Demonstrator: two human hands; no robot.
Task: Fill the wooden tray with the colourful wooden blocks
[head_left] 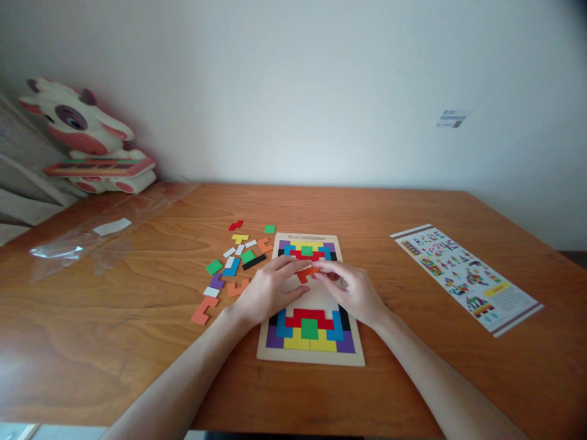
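A wooden puzzle board lies in front of me, with coloured pieces set along its far and near ends and a bare stretch in the middle. Over that stretch, my right hand pinches an orange puzzle piece between thumb and fingers. My left hand reaches over the board's left side, its fingertips at the piece's upper edge and its thumb apart below. At the near end, a red piece borders a green square. My hands hide parts of the board's middle and sides.
Left of the board are loose pieces, among them an orange one, a black bar and a yellow one. A printed pattern sheet lies right. Clear plastic wrap and a cow-shaped toy keyboard are at left.
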